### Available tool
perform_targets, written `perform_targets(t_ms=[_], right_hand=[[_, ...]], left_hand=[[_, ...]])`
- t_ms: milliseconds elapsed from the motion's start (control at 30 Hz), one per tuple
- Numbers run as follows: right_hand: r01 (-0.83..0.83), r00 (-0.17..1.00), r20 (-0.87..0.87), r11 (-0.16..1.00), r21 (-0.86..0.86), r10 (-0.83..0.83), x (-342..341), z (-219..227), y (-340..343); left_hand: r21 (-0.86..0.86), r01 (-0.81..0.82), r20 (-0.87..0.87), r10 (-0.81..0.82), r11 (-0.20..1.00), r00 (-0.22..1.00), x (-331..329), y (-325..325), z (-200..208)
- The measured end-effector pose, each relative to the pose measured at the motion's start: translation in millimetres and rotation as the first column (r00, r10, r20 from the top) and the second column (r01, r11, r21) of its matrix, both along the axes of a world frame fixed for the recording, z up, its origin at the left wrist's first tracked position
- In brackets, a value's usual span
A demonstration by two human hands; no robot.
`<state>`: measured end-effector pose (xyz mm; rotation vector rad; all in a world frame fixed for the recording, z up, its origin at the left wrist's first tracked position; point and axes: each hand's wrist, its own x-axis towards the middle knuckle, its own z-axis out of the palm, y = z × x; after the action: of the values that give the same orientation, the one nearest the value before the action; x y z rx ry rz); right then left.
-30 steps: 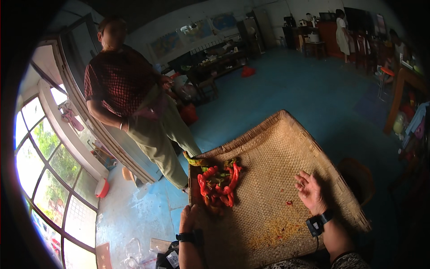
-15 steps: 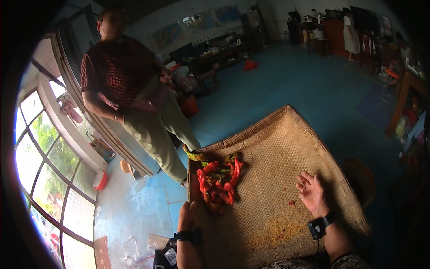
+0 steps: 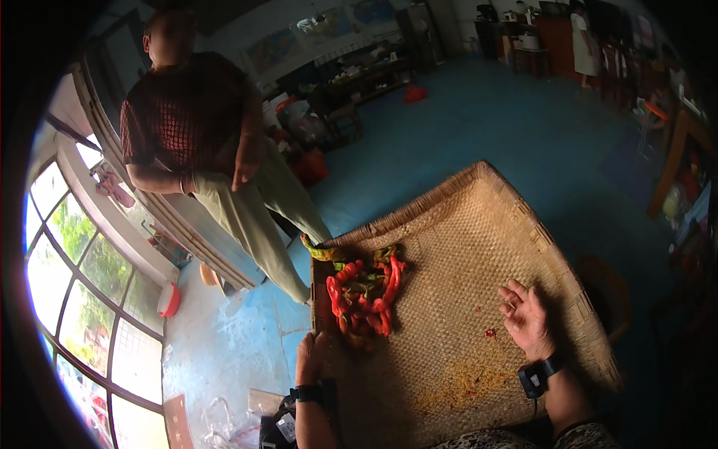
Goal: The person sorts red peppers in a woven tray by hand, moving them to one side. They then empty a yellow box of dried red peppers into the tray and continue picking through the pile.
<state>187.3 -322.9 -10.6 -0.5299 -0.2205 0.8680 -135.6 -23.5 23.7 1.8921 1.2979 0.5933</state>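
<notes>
A woven bamboo winnowing tray [image 3: 441, 292] with a raised rim lies in front of me. My left hand [image 3: 310, 361] grips its left edge, with the fingertips partly hidden in shadow. Red and green chili peppers [image 3: 385, 307] are heaped in the left part, close to that hand. Over the right part hovers my right hand [image 3: 528, 320], palm up, its fingers loosely bent and nothing visible in them. Yellow chili seeds [image 3: 467, 380] are scattered on the weave near me. A small red pepper scrap [image 3: 490, 334] lies beside my right hand.
Beyond the tray, at the left, stands a person [image 3: 191, 127] in a dark red patterned top. Large windows [image 3: 90, 277] line the left side, near a red basin [image 3: 169, 299]. A plastic bag [image 3: 221, 419] lies on the blue floor. Another person [image 3: 582, 45] stands far right.
The standing person's raised hand has come down in front of their body. My view has shifted slightly. My left hand stays on the tray's edge; my right hand has barely moved.
</notes>
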Motion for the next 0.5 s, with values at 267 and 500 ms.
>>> perform_targets(t_ms=[267, 500], right_hand=[[-0.006, 0.999, 0.032, 1.0, 0.008, 0.006, 0.3, 1.7, 0.0], [0.0, 0.998, 0.065, 1.0, -0.006, 0.001, -0.5, 4.1, -1.0]], left_hand=[[0.028, -0.002, -0.006, 0.002, 1.0, 1.0, -3.9, 3.3, -5.1], [0.088, 0.032, -0.028, -0.03, 0.996, 0.999, -12.7, 15.6, -18.0]])
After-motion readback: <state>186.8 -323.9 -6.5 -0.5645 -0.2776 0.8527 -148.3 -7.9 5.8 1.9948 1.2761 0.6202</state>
